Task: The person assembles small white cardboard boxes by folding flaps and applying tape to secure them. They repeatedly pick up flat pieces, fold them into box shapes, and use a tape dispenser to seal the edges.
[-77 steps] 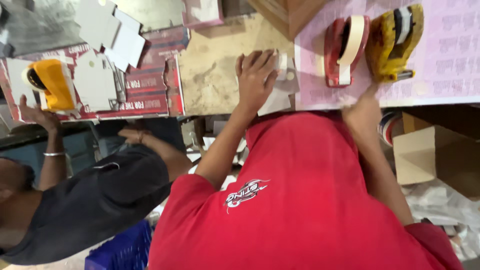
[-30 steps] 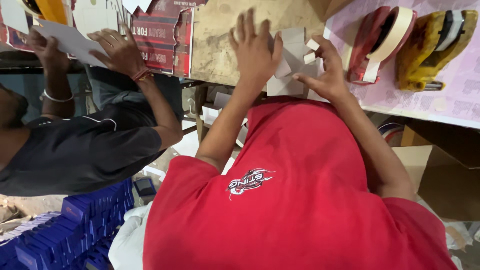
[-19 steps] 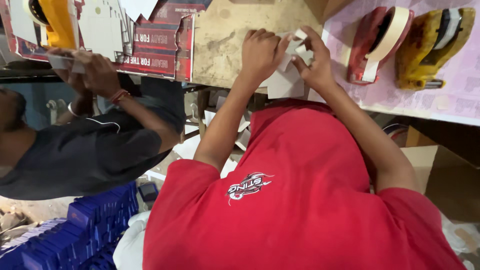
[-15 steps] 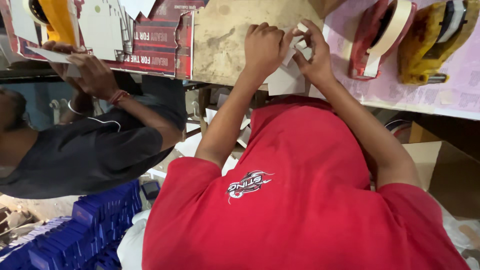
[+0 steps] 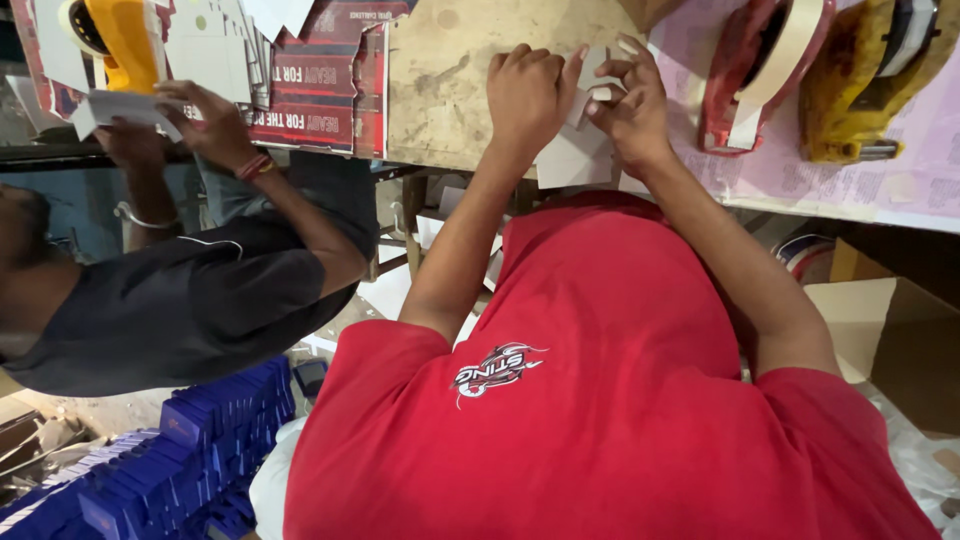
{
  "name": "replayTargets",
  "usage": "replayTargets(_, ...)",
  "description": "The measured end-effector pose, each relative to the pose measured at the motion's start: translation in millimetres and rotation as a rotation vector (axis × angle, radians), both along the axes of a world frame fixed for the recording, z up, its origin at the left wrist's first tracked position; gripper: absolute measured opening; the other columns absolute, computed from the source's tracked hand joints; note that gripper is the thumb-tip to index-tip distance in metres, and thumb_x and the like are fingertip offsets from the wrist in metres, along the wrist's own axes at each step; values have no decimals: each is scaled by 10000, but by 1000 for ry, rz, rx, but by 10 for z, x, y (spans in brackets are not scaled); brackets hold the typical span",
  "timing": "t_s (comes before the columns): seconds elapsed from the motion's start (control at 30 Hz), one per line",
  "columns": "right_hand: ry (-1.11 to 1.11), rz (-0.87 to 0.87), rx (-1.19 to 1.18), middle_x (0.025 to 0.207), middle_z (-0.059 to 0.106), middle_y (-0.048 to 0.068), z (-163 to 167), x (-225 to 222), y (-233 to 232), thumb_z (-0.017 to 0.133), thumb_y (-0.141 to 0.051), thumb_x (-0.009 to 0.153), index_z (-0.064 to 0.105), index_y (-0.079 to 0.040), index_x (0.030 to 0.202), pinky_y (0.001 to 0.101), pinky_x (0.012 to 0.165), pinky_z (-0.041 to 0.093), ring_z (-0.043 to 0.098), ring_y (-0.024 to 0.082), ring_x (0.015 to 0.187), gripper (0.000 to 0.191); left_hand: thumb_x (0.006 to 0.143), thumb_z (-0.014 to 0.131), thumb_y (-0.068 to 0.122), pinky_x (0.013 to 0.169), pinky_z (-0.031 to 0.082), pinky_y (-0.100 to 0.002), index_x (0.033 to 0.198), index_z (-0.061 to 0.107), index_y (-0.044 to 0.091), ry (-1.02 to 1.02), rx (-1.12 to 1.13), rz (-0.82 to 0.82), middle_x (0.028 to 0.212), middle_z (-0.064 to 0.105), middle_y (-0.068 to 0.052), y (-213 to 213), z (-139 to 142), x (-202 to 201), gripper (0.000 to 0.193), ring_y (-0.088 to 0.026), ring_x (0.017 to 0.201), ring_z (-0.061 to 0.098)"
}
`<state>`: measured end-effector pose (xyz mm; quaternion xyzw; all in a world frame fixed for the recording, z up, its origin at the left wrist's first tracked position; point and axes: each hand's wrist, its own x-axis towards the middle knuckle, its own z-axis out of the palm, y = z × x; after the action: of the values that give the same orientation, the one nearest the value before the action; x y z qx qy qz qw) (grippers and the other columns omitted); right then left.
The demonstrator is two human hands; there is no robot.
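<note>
— What are the two hands doing at the brown board [image 5: 470,80]?

— The left hand [image 5: 528,90] is curled, fingers bent over a small white card piece [image 5: 590,95] at the board's right edge. The right hand [image 5: 632,100] meets it from the other side, thumb and fingertips pinching the same piece. Both hands are closed on it, touching each other.

— Where does that piece sit?

— Held just above the board's right edge, over a larger white sheet [image 5: 570,160] that hangs off the board's near side.

— What else lies around the board?

— To its right, a red tape dispenser [image 5: 760,60], and beyond that a yellow tape dispenser [image 5: 870,75]. To its left, red printed cartons [image 5: 320,90], where a co-worker's hand [image 5: 205,120] grips a flat white sheet.
</note>
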<state>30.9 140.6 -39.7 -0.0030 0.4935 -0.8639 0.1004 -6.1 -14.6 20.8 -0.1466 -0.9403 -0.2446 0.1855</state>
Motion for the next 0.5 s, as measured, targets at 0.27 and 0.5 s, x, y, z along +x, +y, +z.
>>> replayTargets(0.27, -27, -13, 55, 1341, 494, 80, -62, -13, -5, 706, 185, 925, 305, -147, 1609, 298, 914, 584, 607, 148, 1117, 860, 922, 687, 289, 692, 404, -456, 556, 622, 95, 22, -18, 0, 584, 628, -59, 6, -78, -12, 420, -284, 669, 627)
replayTargets(0.5, 20, -85, 194, 1374, 504, 99, -112, -29, 6, 750, 203, 929, 330, -101, 1560, 341, 976, 615, 618, 177, 1193, 816, 913, 678, 297, 695, 408, -467, 541, 636, 99, 19, -67, 28, 593, 638, -57, 63, -122, -21, 424, -285, 686, 634)
